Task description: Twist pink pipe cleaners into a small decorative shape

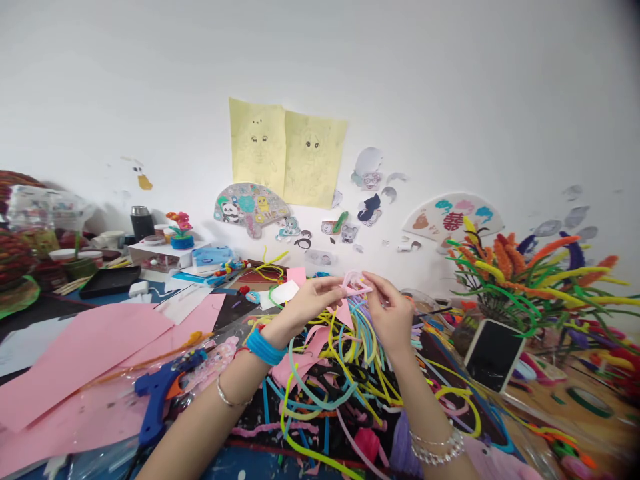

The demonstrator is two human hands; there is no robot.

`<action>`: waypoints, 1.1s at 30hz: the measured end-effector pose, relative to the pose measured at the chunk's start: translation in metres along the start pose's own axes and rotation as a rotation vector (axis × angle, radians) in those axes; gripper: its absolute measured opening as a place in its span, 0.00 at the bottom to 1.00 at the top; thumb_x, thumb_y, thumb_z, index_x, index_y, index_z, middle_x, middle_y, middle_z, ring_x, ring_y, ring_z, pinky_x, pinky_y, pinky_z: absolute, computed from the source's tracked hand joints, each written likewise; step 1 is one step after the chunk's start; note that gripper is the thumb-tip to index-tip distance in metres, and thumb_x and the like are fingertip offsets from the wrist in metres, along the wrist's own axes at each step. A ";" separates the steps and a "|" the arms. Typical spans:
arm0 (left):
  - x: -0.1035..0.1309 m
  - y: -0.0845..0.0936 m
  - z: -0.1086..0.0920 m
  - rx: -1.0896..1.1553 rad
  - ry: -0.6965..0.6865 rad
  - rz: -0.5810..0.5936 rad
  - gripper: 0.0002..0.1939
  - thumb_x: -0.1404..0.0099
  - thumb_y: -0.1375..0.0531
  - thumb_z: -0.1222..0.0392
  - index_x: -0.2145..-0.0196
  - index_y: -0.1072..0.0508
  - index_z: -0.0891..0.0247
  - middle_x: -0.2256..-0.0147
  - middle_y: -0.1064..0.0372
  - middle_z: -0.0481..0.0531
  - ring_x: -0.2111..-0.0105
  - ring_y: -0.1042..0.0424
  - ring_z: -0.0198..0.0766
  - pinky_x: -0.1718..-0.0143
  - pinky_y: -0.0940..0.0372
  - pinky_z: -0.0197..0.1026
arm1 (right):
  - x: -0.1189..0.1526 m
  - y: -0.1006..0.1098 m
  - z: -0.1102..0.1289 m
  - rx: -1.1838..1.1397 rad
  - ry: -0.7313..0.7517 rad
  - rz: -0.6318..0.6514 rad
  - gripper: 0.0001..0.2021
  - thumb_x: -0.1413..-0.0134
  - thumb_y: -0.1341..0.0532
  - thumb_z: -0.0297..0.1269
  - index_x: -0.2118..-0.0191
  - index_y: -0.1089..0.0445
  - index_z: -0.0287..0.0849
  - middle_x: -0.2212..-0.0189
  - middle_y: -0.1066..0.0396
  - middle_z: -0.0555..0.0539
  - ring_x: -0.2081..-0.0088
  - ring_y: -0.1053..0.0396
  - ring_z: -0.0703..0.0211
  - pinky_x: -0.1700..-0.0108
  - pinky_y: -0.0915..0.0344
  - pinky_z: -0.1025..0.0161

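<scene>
Pale-pink looped piece [358,291], up in the air above the heap of fuzzy stems [363,327], pinched at both ends: left hand [316,298] has its L side betw. thumb & fingers, right hand [393,312] its R corner. Looks thin & bendy, so uneven pull could prob. warp it; a loose pinch might drop it into that tangle (other pink bits there, easy to lose). Blue glue gun [153,415] lies just beside the L forearm; can't tell if hot, but a careless elbow swing could knock it.
</scene>
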State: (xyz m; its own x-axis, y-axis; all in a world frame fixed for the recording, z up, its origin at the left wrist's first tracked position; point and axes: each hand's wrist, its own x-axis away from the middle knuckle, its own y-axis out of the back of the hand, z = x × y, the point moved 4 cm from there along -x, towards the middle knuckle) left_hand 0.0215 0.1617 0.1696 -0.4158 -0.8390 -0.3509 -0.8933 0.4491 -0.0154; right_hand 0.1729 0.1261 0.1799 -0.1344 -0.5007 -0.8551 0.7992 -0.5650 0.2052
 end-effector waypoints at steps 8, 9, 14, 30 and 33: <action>0.000 0.000 -0.002 0.436 0.004 -0.041 0.13 0.48 0.34 0.61 0.64 0.23 0.69 0.73 0.30 0.51 0.72 0.33 0.31 0.66 0.40 0.35 | 0.004 -0.006 0.005 -0.131 -0.082 0.013 0.13 0.43 0.45 0.34 0.53 0.31 0.44 0.59 0.27 0.45 0.63 0.29 0.58 0.59 0.35 0.62; -0.001 0.002 -0.003 0.424 -0.004 -0.059 0.13 0.48 0.34 0.60 0.65 0.23 0.68 0.74 0.30 0.51 0.72 0.33 0.31 0.66 0.40 0.35 | 0.003 -0.007 0.005 -0.204 -0.113 0.059 0.13 0.43 0.45 0.34 0.52 0.32 0.44 0.61 0.27 0.46 0.64 0.30 0.59 0.61 0.35 0.62; 0.000 0.011 -0.011 0.085 -0.074 -0.115 0.12 0.44 0.37 0.54 0.72 0.24 0.68 0.80 0.35 0.47 0.77 0.37 0.30 0.72 0.42 0.35 | -0.002 -0.014 0.004 -0.553 -0.306 0.251 0.09 0.42 0.46 0.38 0.57 0.35 0.45 0.79 0.36 0.55 0.77 0.39 0.65 0.72 0.40 0.67; 0.008 0.015 -0.029 0.198 -0.137 -0.148 0.12 0.49 0.33 0.61 0.65 0.25 0.67 0.72 0.27 0.50 0.72 0.31 0.32 0.68 0.38 0.36 | 0.000 -0.007 0.035 -0.518 -0.343 0.429 0.08 0.44 0.43 0.42 0.68 0.36 0.43 0.76 0.33 0.52 0.71 0.34 0.62 0.65 0.38 0.66; 0.006 0.015 -0.023 0.287 -0.107 -0.178 0.12 0.50 0.33 0.60 0.67 0.23 0.67 0.75 0.28 0.50 0.74 0.32 0.31 0.70 0.39 0.35 | 0.000 -0.008 0.035 -0.513 -0.324 0.431 0.08 0.45 0.42 0.41 0.68 0.35 0.42 0.73 0.29 0.50 0.67 0.31 0.60 0.61 0.36 0.64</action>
State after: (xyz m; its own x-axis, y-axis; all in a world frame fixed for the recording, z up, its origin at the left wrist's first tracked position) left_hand 0.0014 0.1566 0.1887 -0.2242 -0.8819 -0.4147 -0.8597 0.3795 -0.3421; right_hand 0.1461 0.1075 0.1947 0.1506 -0.8220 -0.5492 0.9825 0.0631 0.1750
